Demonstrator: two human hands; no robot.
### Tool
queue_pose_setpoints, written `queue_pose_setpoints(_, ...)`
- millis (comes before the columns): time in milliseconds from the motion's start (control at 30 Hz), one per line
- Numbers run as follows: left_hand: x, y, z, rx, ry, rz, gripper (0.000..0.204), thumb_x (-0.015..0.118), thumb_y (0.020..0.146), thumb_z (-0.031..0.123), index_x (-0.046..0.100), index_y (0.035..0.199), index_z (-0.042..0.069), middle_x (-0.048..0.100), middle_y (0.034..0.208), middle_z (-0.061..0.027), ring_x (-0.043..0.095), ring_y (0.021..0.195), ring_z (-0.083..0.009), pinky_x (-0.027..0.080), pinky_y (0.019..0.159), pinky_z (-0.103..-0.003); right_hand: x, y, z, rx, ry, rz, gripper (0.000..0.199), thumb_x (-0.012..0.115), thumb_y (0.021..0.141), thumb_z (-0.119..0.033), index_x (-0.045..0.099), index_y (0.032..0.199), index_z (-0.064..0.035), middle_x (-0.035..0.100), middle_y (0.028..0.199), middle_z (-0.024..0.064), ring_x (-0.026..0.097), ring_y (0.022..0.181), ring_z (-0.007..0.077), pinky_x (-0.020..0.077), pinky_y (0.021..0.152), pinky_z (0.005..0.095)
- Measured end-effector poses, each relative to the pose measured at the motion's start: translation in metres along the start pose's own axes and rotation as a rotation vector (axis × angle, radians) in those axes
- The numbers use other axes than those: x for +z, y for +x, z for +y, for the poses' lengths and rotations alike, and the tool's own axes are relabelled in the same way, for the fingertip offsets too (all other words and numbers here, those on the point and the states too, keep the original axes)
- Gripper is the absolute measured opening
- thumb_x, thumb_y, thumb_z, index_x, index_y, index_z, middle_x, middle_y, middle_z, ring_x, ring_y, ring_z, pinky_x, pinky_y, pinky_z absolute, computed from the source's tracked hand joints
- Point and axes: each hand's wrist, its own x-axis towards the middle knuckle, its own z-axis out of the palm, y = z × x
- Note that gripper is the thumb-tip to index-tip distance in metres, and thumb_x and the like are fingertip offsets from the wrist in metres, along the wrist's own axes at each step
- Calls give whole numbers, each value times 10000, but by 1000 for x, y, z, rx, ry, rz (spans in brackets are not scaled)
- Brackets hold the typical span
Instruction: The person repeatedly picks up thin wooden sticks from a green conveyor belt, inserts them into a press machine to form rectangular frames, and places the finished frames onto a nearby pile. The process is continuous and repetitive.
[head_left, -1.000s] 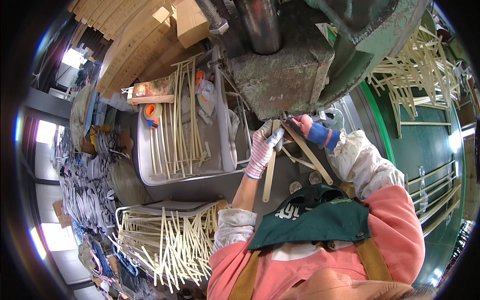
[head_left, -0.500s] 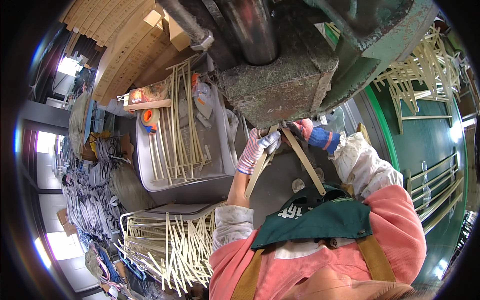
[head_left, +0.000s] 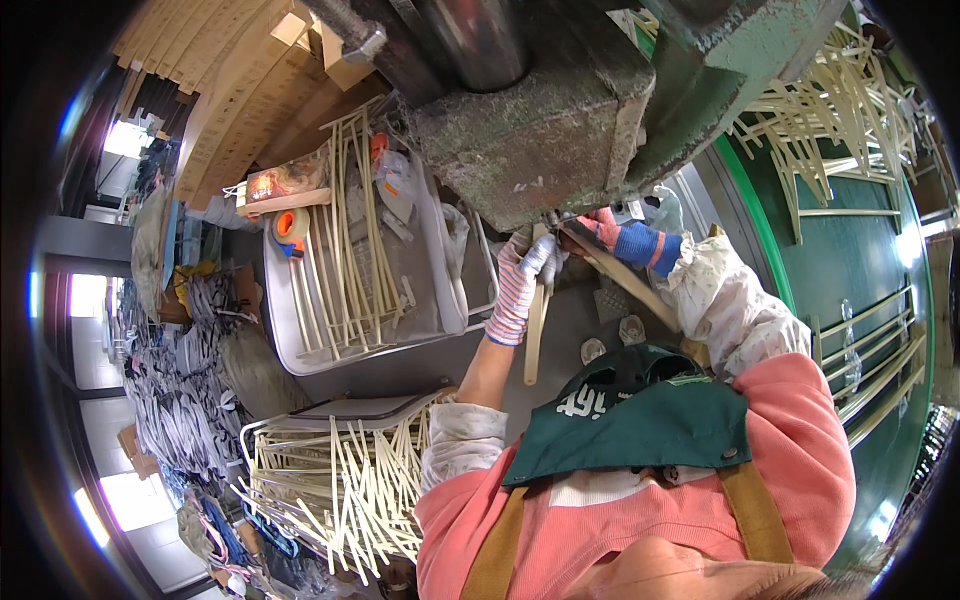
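Both of my gloved hands are raised close together right under the green machine head. My left hand, in a striped glove with grey fingertips, is closed around the upper end of a flat cream strip that hangs nearly straight down. A second cream strip slants down to the right from my right hand, which wears a red and blue glove and is closed on its upper end. The strips' top ends meet near the machine's underside; fingers and machine hide how they join there.
At left stands a grey tub with long cream strips, a tape roll and a box. Below it, a wire basket overflows with strips. On the right, a green-topped table bears more strip frames.
The left strip has swung from a slant to nearly upright. The right strip's lower end has swung right and up. My hands stay beneath the machine head.
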Motion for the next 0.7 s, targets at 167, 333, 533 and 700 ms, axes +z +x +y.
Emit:
queue_pose_setpoints(167, 2, -4, -15, 27, -235, 46, 172, 545, 903, 84, 578, 1061, 24, 513, 610, 11, 418, 469, -64, 477, 610, -245, 47, -6, -46, -60, -368, 218, 227, 577, 899, -281, 532, 992, -79, 595, 780, 86, 546, 583, 151, 398, 450, 302)
queue_pose_setpoints(333, 3, -3, -13, 97, -121, 23, 171, 548, 901, 80, 577, 1058, 18, 521, 603, 1, 406, 454, -66, 397, 534, -231, 76, -15, -83, 408, -808, 284, 382, 409, 957, -360, 486, 1178, -58, 511, 1122, 113, 499, 979, 180, 445, 762, 337)
queue_pose_setpoints(533, 4, -6, -6, 33, -106, 52, 186, 564, 900, 120, 572, 1065, 33, 536, 617, -1, 416, 467, -55, 325, 462, -201, 42, -11, -49, 134, -1240, 487, 273, 590, 886, -233, 655, 851, 30, 654, 681, 126, 617, 620, 154, 481, 542, 323)
queue_pose_setpoints(700, 2, -10, -1, 43, -90, 14, 209, 552, 905, 113, 572, 1101, 44, 524, 613, 26, 410, 477, -42, 313, 465, -197, 44, -15, -50, 98, -929, 412, 325, 554, 915, -251, 655, 780, 27, 629, 634, 74, 557, 573, 115, 449, 527, 301)
